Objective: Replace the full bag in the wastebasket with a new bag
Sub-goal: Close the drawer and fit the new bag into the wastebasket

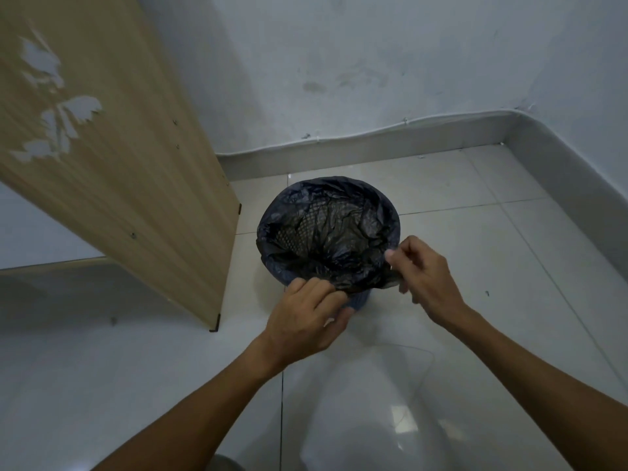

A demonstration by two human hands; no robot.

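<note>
- Two bare forearms are stretched from the near edge toward the middle of the scene, and they converge on the near rim of the wastebasket (pixel 361 299).
- The wastebasket is stood on the tiled floor (pixel 475 232), just right of a wooden panel (pixel 119 164) and short of the far wall's skirting.
- A black bag (pixel 326 229) is seen opened inside it. Its film is draped over the far and left rim, and the basket's mesh shows faintly through it, so it is judged to be the new, empty bag.
- No full bag is in view. The step in hand is therefore taken to be the fitting of the new bag, with only the near edge left to be turned over the rim.
- The left hand (pixel 306 321) is held palm down at the near-left rim. Its fingers are curled over the bag's edge and its thumb is tucked below against the basket's wall, so that film and rim are gripped together.
- The right hand (pixel 424 280) is raised at the near-right rim, wrist slightly cocked. The bag's edge is pinched between thumb and fingertips, with the other fingers loosely bent.
- The next move is judged to call for the pinched edge to be drawn outward and down over the rim, evenly on both sides.
- A gentle pull is advised, since thin film can tear and a light basket can be tipped or slid.
</note>
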